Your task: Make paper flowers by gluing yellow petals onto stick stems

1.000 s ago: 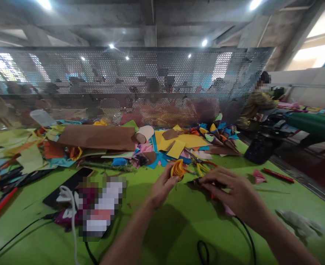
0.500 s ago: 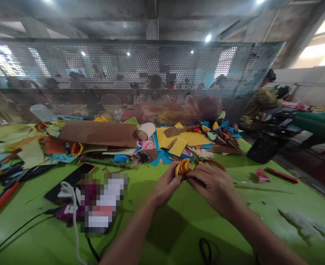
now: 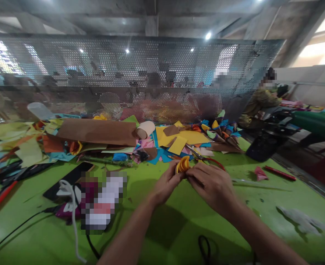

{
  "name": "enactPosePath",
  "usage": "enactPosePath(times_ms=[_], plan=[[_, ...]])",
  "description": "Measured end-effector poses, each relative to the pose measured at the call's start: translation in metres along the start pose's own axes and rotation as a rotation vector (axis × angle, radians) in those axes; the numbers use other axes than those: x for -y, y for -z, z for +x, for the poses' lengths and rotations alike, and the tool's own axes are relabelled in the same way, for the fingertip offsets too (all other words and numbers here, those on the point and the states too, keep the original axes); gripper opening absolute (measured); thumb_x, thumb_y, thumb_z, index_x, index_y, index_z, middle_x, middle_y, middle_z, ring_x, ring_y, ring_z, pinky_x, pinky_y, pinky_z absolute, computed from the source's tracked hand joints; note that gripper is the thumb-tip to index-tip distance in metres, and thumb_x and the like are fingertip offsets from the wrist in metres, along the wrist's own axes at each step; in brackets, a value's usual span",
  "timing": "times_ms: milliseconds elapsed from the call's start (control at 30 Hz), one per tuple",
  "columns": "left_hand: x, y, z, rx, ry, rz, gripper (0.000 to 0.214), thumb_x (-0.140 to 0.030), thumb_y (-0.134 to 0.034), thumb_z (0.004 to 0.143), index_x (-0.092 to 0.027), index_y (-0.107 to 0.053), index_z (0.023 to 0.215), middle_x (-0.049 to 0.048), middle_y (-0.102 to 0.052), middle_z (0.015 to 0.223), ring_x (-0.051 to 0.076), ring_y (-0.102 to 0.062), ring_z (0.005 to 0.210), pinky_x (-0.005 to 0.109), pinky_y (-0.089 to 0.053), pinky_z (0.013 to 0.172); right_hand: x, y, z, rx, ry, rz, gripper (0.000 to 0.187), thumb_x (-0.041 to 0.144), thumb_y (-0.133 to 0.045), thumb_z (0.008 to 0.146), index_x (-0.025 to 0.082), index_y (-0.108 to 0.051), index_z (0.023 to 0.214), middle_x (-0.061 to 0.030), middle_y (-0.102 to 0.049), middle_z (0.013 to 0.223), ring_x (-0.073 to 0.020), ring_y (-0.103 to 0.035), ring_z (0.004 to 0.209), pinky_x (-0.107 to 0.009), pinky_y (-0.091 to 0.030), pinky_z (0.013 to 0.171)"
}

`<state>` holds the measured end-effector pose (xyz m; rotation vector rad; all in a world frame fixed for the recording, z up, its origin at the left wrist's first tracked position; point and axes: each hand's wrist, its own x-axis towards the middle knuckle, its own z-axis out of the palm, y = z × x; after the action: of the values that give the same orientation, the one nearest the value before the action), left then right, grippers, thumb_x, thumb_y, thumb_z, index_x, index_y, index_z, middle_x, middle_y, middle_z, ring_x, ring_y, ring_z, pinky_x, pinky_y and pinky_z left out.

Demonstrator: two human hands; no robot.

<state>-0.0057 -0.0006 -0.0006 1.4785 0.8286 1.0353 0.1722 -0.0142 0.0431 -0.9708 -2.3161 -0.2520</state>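
Note:
A small yellow-orange paper flower (image 3: 182,164), its layers curled round one another, is held above the green table (image 3: 162,232). My left hand (image 3: 168,184) grips it from the left, thumb and fingers closed on its base. My right hand (image 3: 210,182) is closed at the flower's lower right side, its fingertips pinching there. The fingers hide the flower's lower end. Just behind my hands lie scissors (image 3: 203,156) with red handles, partly covered by my right hand.
Coloured paper sheets (image 3: 190,136), a brown paper roll (image 3: 98,132) and several finished-looking paper flowers (image 3: 220,127) line the back. At left are a dark phone (image 3: 68,182), a power strip with cables, and red-handled cutters (image 3: 2,197). A red pen (image 3: 280,173) lies right. A person (image 3: 261,99) sits beyond.
My hands stay nearly in place on the paper flower, which shows slightly more upright to the left. The whole view has shifted a little upward.

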Motion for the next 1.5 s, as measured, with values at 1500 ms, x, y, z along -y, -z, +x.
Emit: enactPosePath(times_ms=[1500], plan=[[0.005,0.012,-0.001,-0.129,0.022,-0.066,0.050,-0.046,-0.050,0.090,-0.028,-0.047,0.137,0.0034,-0.056,0.115,0.016,-0.047,0.088,0.027,-0.039,0.078,-0.062,0.034,-0.005,-0.160,-0.345,0.139,0.019,0.025,-0.058,0.090,0.022,-0.070,0.105,-0.0072,-0.072,0.101,-0.0220,-0.067,0.091,-0.033,-0.051,0.079]])
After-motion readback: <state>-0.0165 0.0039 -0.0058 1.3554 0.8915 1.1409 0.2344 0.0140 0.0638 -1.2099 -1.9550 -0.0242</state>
